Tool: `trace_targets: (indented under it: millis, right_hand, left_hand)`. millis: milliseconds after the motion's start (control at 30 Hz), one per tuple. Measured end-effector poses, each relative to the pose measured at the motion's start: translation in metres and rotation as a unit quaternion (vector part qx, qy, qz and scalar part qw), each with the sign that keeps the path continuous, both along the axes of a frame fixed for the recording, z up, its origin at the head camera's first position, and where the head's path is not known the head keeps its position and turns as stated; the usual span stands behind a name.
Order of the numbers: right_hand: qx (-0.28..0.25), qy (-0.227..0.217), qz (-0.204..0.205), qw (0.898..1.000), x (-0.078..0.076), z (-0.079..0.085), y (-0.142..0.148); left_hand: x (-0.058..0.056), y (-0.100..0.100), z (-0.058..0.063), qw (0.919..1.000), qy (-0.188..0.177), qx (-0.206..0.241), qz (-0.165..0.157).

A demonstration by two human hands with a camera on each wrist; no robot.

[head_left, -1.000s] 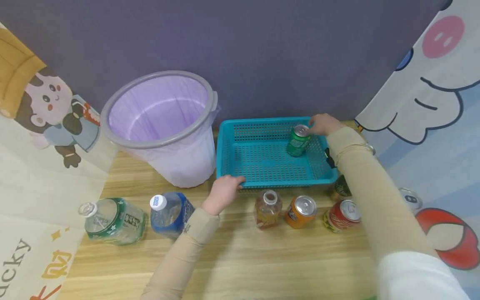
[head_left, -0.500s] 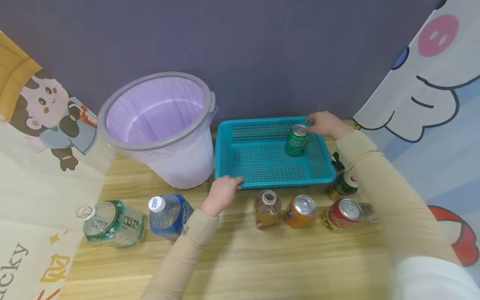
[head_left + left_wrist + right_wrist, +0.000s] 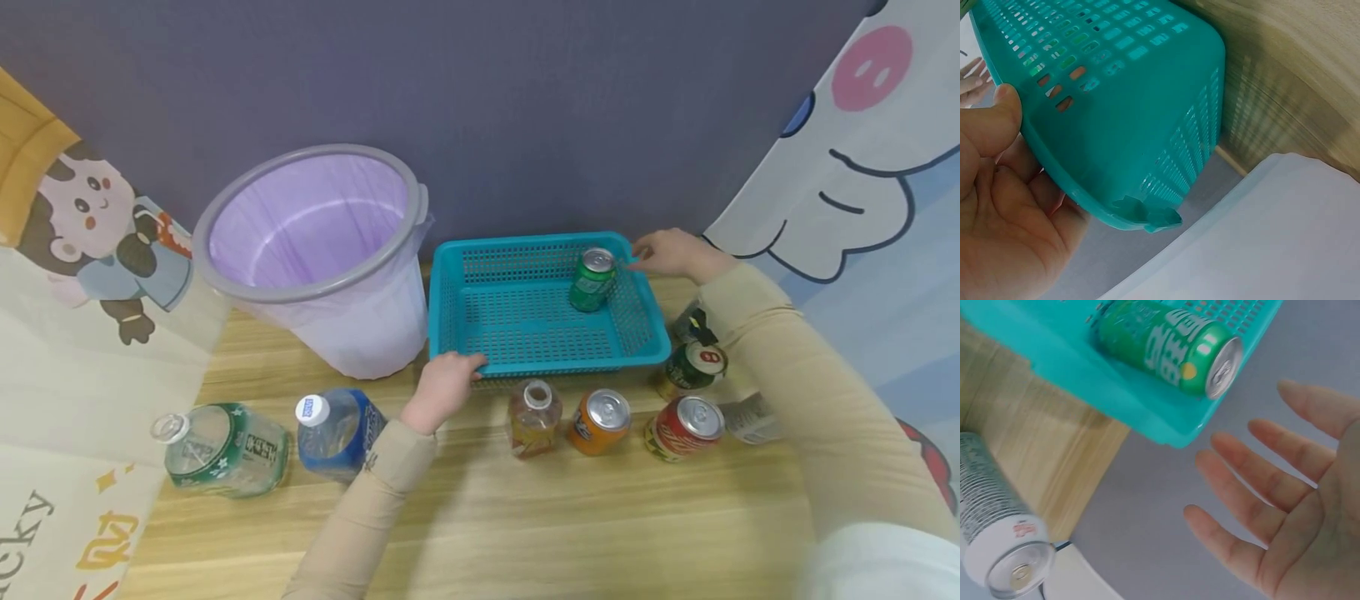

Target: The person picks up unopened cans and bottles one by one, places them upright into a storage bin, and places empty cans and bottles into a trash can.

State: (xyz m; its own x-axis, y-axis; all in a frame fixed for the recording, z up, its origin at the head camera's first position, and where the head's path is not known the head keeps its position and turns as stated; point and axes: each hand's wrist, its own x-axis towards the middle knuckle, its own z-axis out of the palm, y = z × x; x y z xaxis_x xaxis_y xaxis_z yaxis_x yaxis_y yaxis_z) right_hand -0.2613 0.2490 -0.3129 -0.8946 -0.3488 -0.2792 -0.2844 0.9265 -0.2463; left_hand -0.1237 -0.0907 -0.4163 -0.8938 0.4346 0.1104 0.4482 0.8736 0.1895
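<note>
A green soda can stands upright in the back right part of a teal plastic basket. My left hand grips the basket's rim at its front left corner; in the left wrist view the thumb lies over the rim with fingers beneath. Just off the basket's back right corner is my right hand, with nothing in it. Its fingers are spread and apart from the basket in the right wrist view, where the green can leans against the basket wall.
A lilac-lined bin stands left of the basket. In front are a green-label bottle, a blue-label bottle, a small bottle, an orange can and a red can. A dark green can stands further right.
My right hand has come away from the green can and moved right, past the basket's rim. The green can stays in the basket, and my left hand keeps its grip.
</note>
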Motion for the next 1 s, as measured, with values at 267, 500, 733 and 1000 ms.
trace_targets:
  millis: [267, 500, 733, 1000]
  right_hand:
    - [0.028, 0.006, -0.029, 0.999, 0.0, -0.013, 0.027]
    - [0.04, -0.01, -0.064, 0.997, -0.002, -0.022, 0.052]
    - [0.026, -0.043, -0.092, 0.994, 0.003, -0.021, 0.057]
    - [0.042, -0.052, -0.098, 0.993, 0.01, -0.027, 0.061]
  left_hand:
    - [0.0, -0.001, -0.005, 0.9999, -0.002, 0.009, -0.007]
    - [-0.001, -0.001, -0.007, 0.9999, 0.005, 0.002, -0.009]
    - [-0.001, -0.002, -0.008, 0.9998, 0.011, 0.014, -0.008]
    - [-0.001, -0.001, -0.007, 0.9999, 0.009, 0.012, -0.006]
